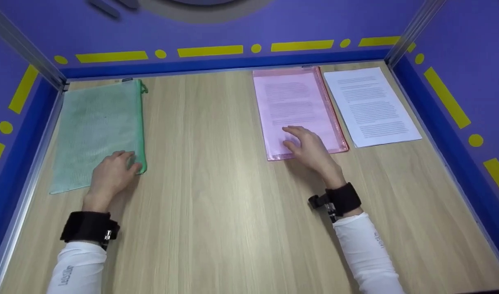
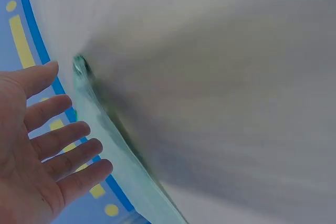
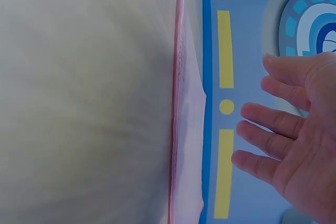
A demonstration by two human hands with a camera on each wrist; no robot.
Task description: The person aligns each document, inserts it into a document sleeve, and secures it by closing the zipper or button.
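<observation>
On the left of the table lies a green mesh zipper pouch (image 1: 98,122), its green zipper edge facing right. My left hand (image 1: 112,173) hovers over its lower right corner; in the left wrist view that hand (image 2: 47,140) has its fingers spread and holds nothing. Right of the middle sits a pink zipper pouch (image 1: 292,102), with printed text showing through it. Above its lower part is my right hand (image 1: 310,149), fingers extended and gripping nothing. The right wrist view shows this hand (image 3: 294,135) apart from the pouch (image 3: 186,145).
A stack of printed white paper (image 1: 372,108) lies just right of the pink pouch. Bare wood tabletop (image 1: 208,163) spans between the two pouches. Blue and purple panels (image 1: 216,36) with yellow marks wall in the back and both sides.
</observation>
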